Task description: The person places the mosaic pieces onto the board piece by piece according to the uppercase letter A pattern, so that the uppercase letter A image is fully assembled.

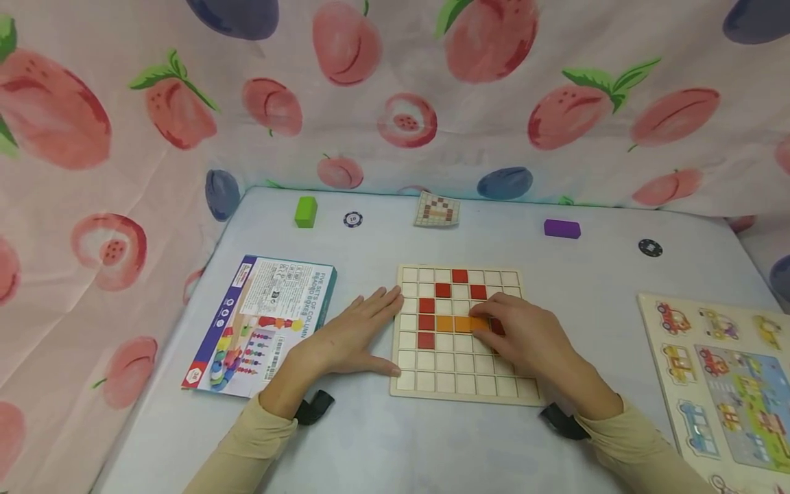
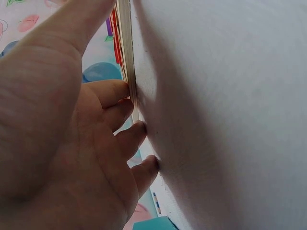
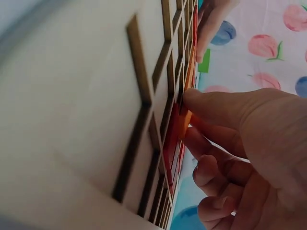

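Note:
A wooden grid board [image 1: 446, 383] lies flat on the table, with several red tiles [image 1: 426, 322] stepping up to a peak and two orange tiles [image 1: 453, 324] side by side in one row. Thumb and fingers of my right hand [image 1: 535, 336] pinch another orange tile [image 1: 479, 324], right of those two. In the right wrist view this orange tile [image 3: 184, 125] is tilted at the grid beside a red tile [image 3: 171, 136]. My left hand [image 1: 345, 337] spreads along the board's left side; its fingertips [image 2: 139, 127] touch the edge.
Left of the board lies a boxed toy set [image 1: 265, 322]. A vehicle puzzle [image 1: 679, 357] is at the right. Along the back are a green block [image 1: 305, 212], a pattern card [image 1: 437, 209], a purple block [image 1: 562, 228] and two chips, one white-and-blue [image 1: 353, 219], one black [image 1: 651, 248].

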A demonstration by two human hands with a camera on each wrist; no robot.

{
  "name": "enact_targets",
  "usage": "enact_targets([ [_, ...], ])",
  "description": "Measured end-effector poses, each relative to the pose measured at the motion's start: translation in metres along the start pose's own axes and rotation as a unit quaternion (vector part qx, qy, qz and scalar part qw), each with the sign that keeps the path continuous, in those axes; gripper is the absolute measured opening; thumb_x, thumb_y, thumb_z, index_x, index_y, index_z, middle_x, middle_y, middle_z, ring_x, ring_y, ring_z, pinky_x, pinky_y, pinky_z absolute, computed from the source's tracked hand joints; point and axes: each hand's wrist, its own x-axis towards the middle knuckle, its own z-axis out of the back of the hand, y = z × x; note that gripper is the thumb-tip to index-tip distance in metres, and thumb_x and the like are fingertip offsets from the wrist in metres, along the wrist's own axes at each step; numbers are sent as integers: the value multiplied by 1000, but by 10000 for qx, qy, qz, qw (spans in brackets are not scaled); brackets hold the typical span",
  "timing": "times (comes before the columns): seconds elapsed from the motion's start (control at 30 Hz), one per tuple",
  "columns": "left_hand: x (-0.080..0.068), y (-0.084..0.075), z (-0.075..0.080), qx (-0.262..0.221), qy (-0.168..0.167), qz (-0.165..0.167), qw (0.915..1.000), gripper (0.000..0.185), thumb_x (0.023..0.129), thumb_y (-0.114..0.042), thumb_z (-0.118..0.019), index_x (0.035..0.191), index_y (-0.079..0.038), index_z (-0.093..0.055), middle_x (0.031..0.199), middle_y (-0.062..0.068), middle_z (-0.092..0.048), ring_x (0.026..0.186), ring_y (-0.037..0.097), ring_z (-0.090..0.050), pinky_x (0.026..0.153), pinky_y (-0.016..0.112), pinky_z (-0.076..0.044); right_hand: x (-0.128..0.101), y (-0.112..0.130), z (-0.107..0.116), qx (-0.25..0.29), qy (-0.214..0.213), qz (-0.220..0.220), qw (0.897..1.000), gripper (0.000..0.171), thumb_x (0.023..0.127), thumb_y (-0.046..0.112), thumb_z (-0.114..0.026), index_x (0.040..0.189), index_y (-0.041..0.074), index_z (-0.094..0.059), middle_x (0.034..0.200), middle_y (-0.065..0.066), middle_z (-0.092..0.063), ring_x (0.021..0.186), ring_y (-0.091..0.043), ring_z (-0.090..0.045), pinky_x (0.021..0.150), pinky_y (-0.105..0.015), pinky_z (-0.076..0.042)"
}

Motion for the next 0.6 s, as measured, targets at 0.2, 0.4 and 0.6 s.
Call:
enact_targets([
  [0.2, 1, -2, 1, 37, 14, 28, 10000, 118, 84, -55, -87, 171, -11, -20, 182, 3, -9, 171, 28, -8, 139, 54, -13, 0, -3, 2, -6, 85, -121, 9999, 27, 93, 27, -84, 119, 21, -80, 116, -1, -77, 100, -19, -71, 83, -45, -63],
  [0.4, 1, -2, -1, 30, 39, 20, 10000, 118, 84, -56, -86, 171, -11, -20, 183, 2, -8, 171, 27, -8, 139, 54, -13, -2, -4, 3, -5, 205, -180, 9996, 32, 90, 32, -85, 120, 21, -81, 115, -1, -75, 97, -18, -69, 76, -39, -61],
  [0.6, 1, -3, 0, 78, 45, 43, 10000, 118, 84, -56, -87, 171, -11, -20, 183, 2, -9, 171, 27, -8, 139, 54, -13, -5, -7, 0, -42, -40, -6, 10000, 29, 91, 30, -84, 118, 20, -82, 110, 1, -74, 93, -16, -70, 70, -35, -59],
])
